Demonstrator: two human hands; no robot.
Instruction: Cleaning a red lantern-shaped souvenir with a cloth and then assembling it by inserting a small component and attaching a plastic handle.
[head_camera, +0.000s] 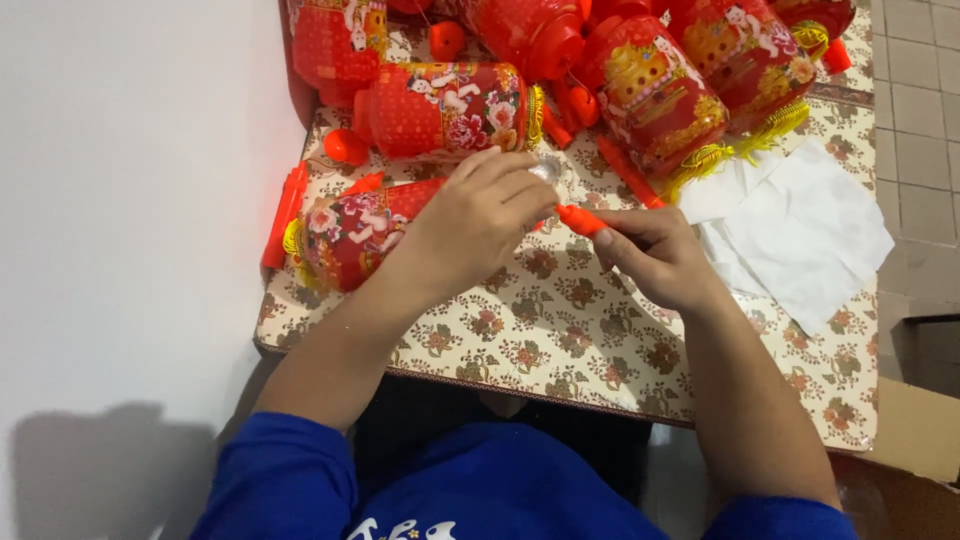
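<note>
Between the fingertips of both hands: a thin orange stick (581, 219).
Right hand (655, 255) pinching its end, left hand (478, 222) curled, pinching a small clear bit (546, 172). Behind the left fingers, a red lantern (352, 233). Probably light, stiff, a bit slippery; best gripped near the end.

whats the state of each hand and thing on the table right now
left hand: closed on a small clear piece
right hand: pinching orange stick
red lantern: lying on its side, under left wrist
lantern pile: lying heaped, tassels out
white tissues: spread flat, overlapping
</note>
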